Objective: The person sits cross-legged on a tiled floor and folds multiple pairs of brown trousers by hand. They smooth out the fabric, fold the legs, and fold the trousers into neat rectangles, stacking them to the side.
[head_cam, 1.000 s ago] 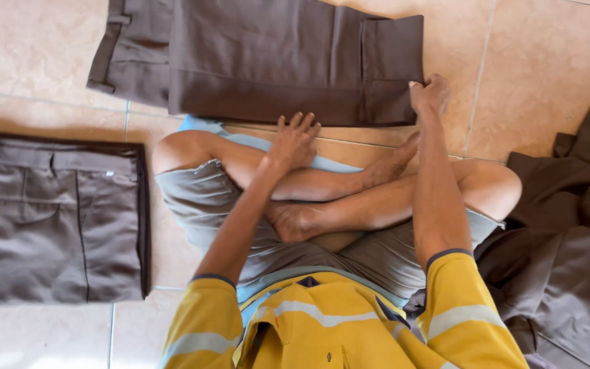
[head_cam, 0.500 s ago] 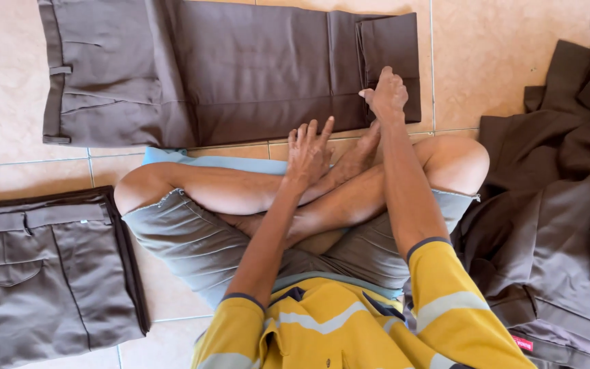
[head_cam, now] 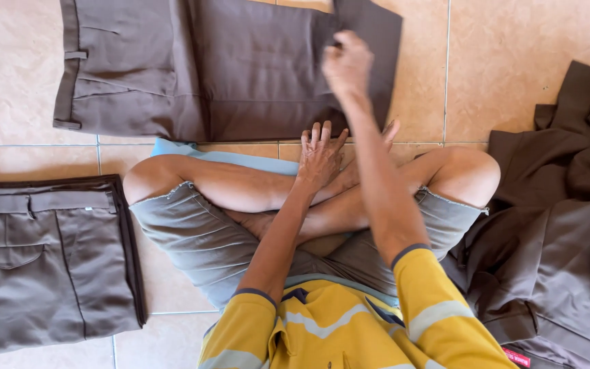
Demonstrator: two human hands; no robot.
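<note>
A pair of dark brown trousers [head_cam: 227, 75] lies flat on the tiled floor in front of my crossed legs, waistband to the left and leg ends to the right. My right hand [head_cam: 347, 65] reaches forward over the leg ends, its fingers closed on the fabric near the hem, which looks slightly raised. My left hand [head_cam: 320, 156] rests flat on my shin with its fingers spread and holds nothing.
A folded stack of grey-brown trousers [head_cam: 49, 266] lies on the floor at my left. A loose heap of brown garments [head_cam: 554, 232] sits at my right, against my knee. A light blue mat [head_cam: 179, 149] shows under my legs. Beige floor tiles [head_cam: 513, 61] surround everything.
My right hand has slid left along the trouser leg ends and closed on the fabric. The left hand stays on my leg. The view has shifted slightly.
</note>
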